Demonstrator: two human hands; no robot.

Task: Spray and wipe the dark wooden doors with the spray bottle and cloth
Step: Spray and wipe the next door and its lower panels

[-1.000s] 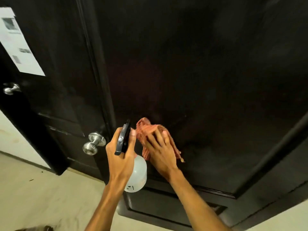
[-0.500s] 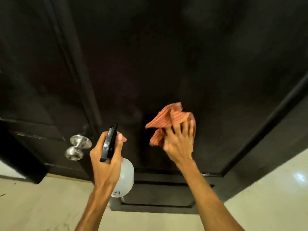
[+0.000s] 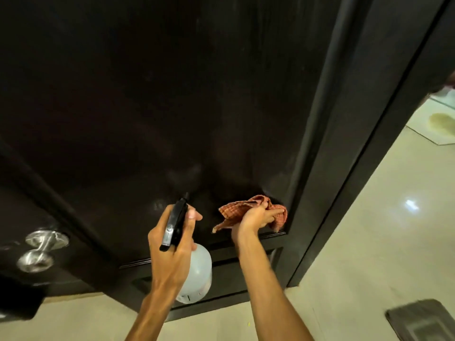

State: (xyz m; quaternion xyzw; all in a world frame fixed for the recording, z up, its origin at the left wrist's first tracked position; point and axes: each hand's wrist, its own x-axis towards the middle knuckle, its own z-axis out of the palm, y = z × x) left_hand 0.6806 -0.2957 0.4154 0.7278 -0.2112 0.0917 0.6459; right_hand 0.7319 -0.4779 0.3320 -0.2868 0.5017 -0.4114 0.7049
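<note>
The left hand [image 3: 170, 254] is gripping the spray bottle [image 3: 197, 274], fingers curled round its black trigger head, with the nozzle pointing at the dark wooden door [image 3: 172, 94]. The right hand [image 3: 253, 217] is clutching a bunched orange checked cloth [image 3: 236, 210] and pressing it against the door's lower right panel corner. A steel door knob [image 3: 39, 249] is sticking out by the door's left edge.

Found no readable text. Faint dark marks low on spray bottle [image 3: 197, 271], below my left fingers [image 3: 193, 215], were illegible.
</note>
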